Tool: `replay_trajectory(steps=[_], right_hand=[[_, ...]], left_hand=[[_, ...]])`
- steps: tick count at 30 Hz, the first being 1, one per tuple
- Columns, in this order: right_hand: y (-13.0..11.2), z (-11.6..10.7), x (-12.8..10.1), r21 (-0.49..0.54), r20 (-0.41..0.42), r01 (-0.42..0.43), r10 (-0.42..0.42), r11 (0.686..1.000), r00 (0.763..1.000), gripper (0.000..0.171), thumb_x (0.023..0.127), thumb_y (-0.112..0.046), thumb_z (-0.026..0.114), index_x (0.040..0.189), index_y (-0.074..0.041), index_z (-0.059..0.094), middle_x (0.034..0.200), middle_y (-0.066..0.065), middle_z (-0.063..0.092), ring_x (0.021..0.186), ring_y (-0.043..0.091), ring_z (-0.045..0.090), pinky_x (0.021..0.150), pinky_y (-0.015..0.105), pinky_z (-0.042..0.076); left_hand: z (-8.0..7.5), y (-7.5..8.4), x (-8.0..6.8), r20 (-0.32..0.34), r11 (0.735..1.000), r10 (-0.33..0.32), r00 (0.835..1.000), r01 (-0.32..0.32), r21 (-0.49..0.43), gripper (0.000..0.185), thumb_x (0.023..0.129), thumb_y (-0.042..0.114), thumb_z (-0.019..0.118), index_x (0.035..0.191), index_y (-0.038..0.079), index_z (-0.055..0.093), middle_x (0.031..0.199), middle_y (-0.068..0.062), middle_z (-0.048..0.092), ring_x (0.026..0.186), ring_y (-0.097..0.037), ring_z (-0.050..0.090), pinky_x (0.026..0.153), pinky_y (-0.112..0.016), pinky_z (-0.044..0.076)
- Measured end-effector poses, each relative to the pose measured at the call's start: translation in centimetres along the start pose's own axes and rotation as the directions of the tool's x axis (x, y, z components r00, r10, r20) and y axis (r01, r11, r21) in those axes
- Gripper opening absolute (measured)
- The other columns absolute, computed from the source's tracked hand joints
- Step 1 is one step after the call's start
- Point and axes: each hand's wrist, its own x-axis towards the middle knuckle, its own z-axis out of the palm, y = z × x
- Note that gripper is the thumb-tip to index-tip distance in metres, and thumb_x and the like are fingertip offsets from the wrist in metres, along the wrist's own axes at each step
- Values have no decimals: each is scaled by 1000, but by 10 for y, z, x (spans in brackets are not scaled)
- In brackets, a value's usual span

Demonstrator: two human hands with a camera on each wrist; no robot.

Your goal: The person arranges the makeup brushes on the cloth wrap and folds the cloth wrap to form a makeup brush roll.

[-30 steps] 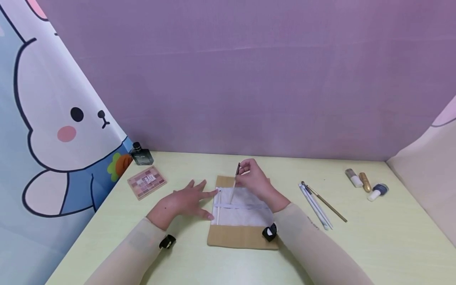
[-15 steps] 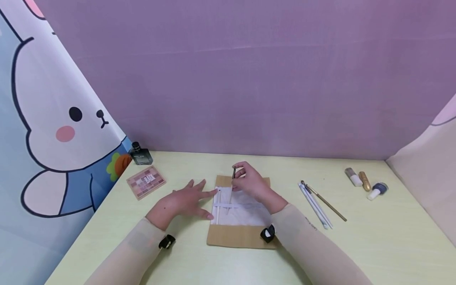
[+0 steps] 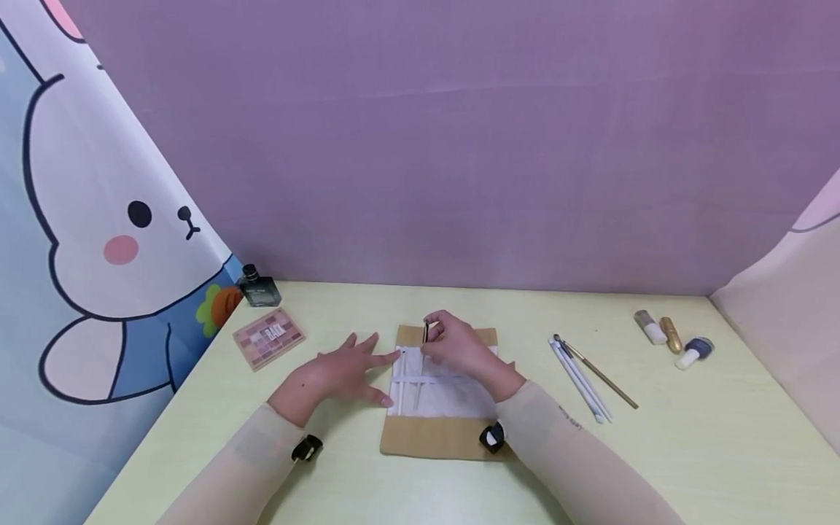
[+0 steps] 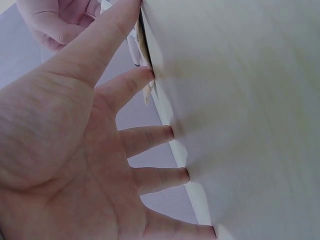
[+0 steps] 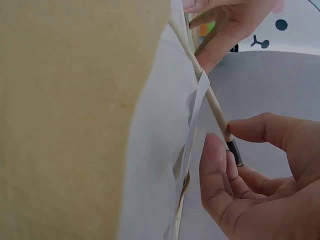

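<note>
A tan cloth brush roll (image 3: pixel 442 437) with a white lining and a white elastic band (image 3: pixel 446 379) lies unfolded in front of me. One slim pale brush (image 3: pixel 402 383) sits under the band at its left side. My right hand (image 3: pixel 462 350) pinches the dark end of another pale-handled makeup brush (image 5: pixel 215 106) between thumb and fingers. In the right wrist view its handle passes beneath the band and slants over the lining. My left hand (image 3: pixel 343 373) rests with fingers spread, thumb and index finger at the roll's left edge, the other fingertips on the table.
Right of the roll lie several brushes: white-handled brushes (image 3: pixel 580 380) and a gold one (image 3: pixel 602 373). Small cosmetic bottles (image 3: pixel 650 327) stand or lie farther right. An eyeshadow palette (image 3: pixel 269 337) and a dark perfume bottle (image 3: pixel 259 288) are at the back left.
My right hand has moved slightly left and toward me, sliding the brush farther down beneath the band and bringing it lower over the lining. The left hand has stayed in place.
</note>
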Motion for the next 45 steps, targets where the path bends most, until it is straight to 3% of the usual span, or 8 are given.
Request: replay_trajectory(steps=[5, 12, 23, 38, 45], right_hand=[[-2, 2, -3, -121, 11, 34, -33, 992, 999, 56, 95, -12, 78, 146, -3, 58, 109, 6, 73, 89, 15, 64, 74, 24, 53], [-4, 5, -6, -145, 40, 37, -31, 989, 999, 53, 93, -12, 80, 141, 0, 61, 102, 5, 75, 81, 13, 63, 70, 23, 51], [-4, 8, -11, -238, 78, 72, -54, 969, 995, 24, 103, -16, 63, 120, -3, 74, 102, 7, 73, 83, 16, 61, 70, 27, 51], [-5, 9, -16, -246, 133, 36, -3, 969, 991, 29, 105, -19, 62, 127, -3, 73, 114, 10, 74, 88, 18, 62, 74, 29, 52], [-4, 1, -21, -247, 134, 6, 28, 969, 991, 34, 106, -22, 59, 137, -9, 66, 121, 11, 72, 89, 19, 64, 73, 31, 55]], left_hand=[[-1, 0, -1, -5, 1000, 8, 1000, -8, 5, 93, 85, 68, 79, 165, 39, 41, 181, -18, 17, 163, -59, 13, 104, -98, 23], [0, 0, -1, -7, 1000, 15, 1000, -15, 11, 92, 86, 69, 78, 164, 39, 41, 181, -18, 17, 163, -59, 13, 106, -98, 22], [-1, 0, -3, -5, 1000, 15, 1000, -15, 2, 92, 86, 68, 78, 165, 39, 41, 181, -18, 16, 164, -58, 11, 107, -98, 20], [0, -1, 1, 2, 1000, 9, 1000, -9, 10, 92, 85, 69, 78, 164, 41, 40, 181, -16, 15, 164, -57, 11, 109, -96, 20], [1, -2, -1, -4, 1000, 23, 1000, -23, 13, 93, 85, 68, 79, 164, 37, 42, 180, -19, 17, 163, -60, 13, 108, -96, 23]])
